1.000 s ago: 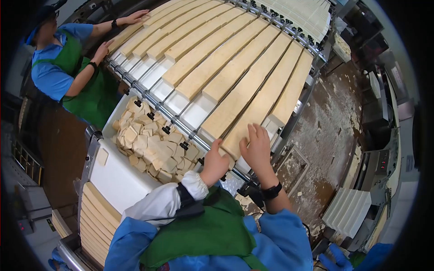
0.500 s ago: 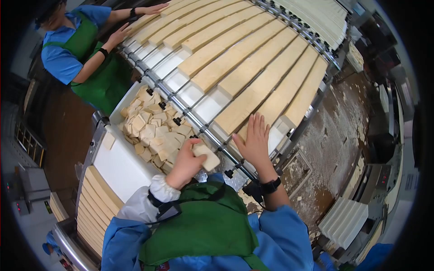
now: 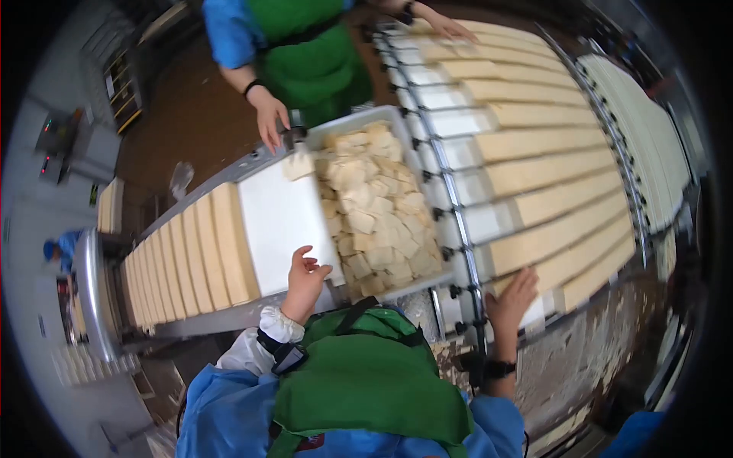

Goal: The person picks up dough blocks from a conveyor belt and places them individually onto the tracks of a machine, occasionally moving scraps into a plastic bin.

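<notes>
My left hand (image 3: 305,284) is over the near edge of the white board (image 3: 284,221), fingers apart and partly curled, holding nothing. To its right stands a bin (image 3: 400,130) heaped with pale flat pieces (image 3: 382,221). My right hand (image 3: 512,299) lies spread at the near end of the long pale strips (image 3: 553,237), which rest side by side in the railed lanes. A metal rail (image 3: 450,187) runs between the bin and the strips. A small piece (image 3: 298,166) lies at the board's far corner.
Across the bin stands a co-worker in a green apron (image 3: 317,65), one hand (image 3: 269,118) near the board's far corner, the other (image 3: 450,29) on the far strips. More strips (image 3: 191,256) lie in a row at left. Debris covers the floor (image 3: 588,343) at right.
The view has swung toward the left. My left hand has moved over the board, and the thick piece it held is gone from it. The co-worker's one hand has left the strips.
</notes>
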Available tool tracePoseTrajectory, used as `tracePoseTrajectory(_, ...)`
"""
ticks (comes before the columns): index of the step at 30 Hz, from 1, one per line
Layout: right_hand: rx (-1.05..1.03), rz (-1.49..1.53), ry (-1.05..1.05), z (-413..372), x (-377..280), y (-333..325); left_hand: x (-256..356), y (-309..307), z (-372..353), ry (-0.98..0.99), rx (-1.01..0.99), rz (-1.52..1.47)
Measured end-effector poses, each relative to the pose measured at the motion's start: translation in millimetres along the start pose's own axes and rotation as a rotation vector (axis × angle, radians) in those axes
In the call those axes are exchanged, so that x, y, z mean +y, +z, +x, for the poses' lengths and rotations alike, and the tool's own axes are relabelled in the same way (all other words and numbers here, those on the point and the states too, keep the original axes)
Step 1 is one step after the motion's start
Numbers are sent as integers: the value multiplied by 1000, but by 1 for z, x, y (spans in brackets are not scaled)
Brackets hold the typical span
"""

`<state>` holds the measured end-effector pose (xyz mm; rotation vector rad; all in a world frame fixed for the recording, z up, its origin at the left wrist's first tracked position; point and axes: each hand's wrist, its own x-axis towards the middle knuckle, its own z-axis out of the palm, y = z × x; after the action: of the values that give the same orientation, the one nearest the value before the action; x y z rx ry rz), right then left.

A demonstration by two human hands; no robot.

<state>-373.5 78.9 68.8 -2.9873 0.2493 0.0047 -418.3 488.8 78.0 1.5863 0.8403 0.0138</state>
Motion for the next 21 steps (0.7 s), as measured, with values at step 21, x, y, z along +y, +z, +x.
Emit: tracePoseTrajectory(21, -506, 287, -1357, -32, -552, 91, -133, -194, -1, -322, 315, -344)
